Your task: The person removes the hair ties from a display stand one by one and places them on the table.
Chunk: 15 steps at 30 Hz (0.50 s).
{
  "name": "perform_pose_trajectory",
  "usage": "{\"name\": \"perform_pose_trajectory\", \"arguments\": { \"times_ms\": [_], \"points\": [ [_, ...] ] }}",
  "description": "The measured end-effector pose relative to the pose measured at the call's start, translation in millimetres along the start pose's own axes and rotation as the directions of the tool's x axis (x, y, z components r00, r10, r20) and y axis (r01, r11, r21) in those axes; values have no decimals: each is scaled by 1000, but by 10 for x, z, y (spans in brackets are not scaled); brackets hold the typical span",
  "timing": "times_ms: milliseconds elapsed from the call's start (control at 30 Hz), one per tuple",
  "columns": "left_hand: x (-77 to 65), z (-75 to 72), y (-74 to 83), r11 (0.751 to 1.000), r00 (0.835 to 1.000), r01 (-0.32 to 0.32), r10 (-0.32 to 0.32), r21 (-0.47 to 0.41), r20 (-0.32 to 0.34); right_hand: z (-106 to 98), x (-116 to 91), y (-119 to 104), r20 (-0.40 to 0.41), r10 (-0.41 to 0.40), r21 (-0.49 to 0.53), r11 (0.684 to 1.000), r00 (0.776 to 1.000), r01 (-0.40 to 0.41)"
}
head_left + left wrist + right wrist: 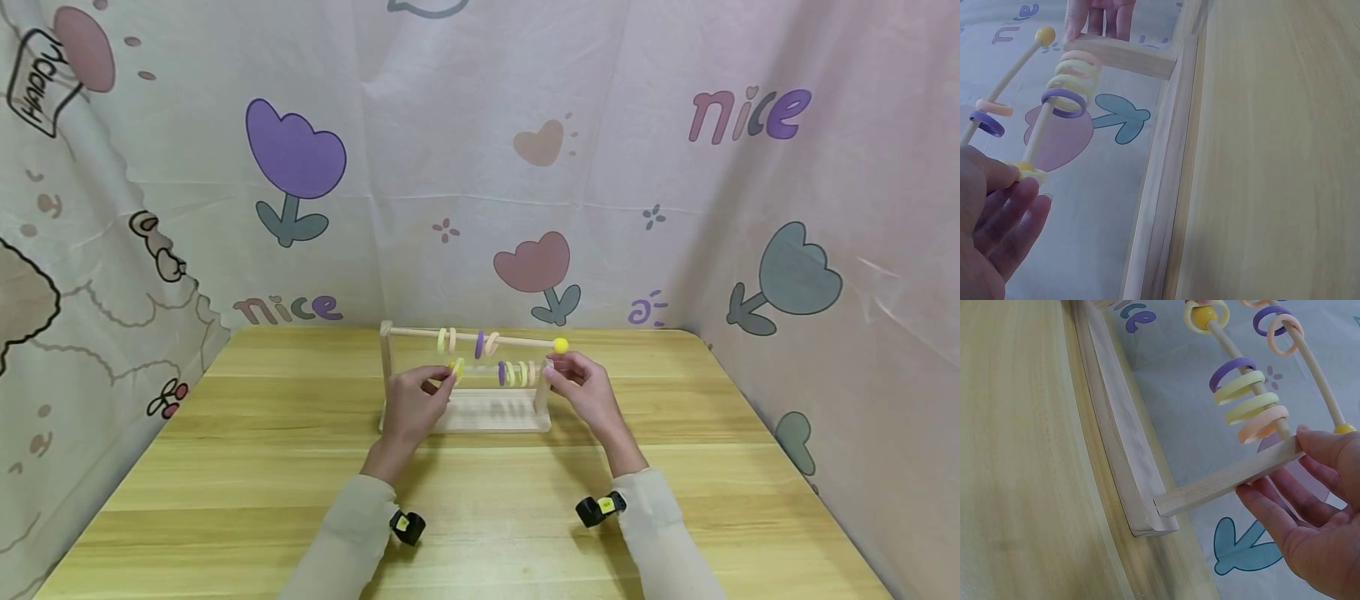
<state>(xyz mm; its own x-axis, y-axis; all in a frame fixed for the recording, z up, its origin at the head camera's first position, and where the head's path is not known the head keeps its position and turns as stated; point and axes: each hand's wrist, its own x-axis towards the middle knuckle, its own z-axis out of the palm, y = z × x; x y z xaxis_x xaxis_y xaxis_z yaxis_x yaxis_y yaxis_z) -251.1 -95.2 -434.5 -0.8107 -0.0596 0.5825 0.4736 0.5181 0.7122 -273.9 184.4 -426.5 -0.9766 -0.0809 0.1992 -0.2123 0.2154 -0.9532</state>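
Observation:
A wooden rack point(491, 421) with two rods stands on the table. My left hand point(416, 404) pinches a light yellow ring point(1225, 315) around the yellow ball point(1204, 315) that tips the lower rod point(1036, 134). Further along this rod hang a purple ring point(1065, 104), two light yellow rings and a peach ring point(1262, 424). My right hand point(588, 392) grips the top of the short post point(1229, 478) between thumb and fingers. The upper rod point(517, 340) carries several rings, among them a purple ring point(479, 344), and ends in a yellow ball point(561, 345).
The tall post point(386, 358) rises at the rack's left end and bears the upper rod. Bare wooden table point(495, 517) lies in front of the rack. A printed cloth point(450, 167) hangs behind and at both sides.

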Motion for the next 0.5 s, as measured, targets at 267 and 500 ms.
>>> {"name": "perform_pose_trajectory", "arguments": {
  "times_ms": [267,500],
  "points": [
    [-10,-26,8,999,999,43,-43,-30,11,-2,-1,3,-4,10,-21,1000,1000,-11],
    [-6,-37,3,997,998,69,-69,-43,10,-6,-6,4,-6,19,-21,1000,1000,-19]
  ]
}}
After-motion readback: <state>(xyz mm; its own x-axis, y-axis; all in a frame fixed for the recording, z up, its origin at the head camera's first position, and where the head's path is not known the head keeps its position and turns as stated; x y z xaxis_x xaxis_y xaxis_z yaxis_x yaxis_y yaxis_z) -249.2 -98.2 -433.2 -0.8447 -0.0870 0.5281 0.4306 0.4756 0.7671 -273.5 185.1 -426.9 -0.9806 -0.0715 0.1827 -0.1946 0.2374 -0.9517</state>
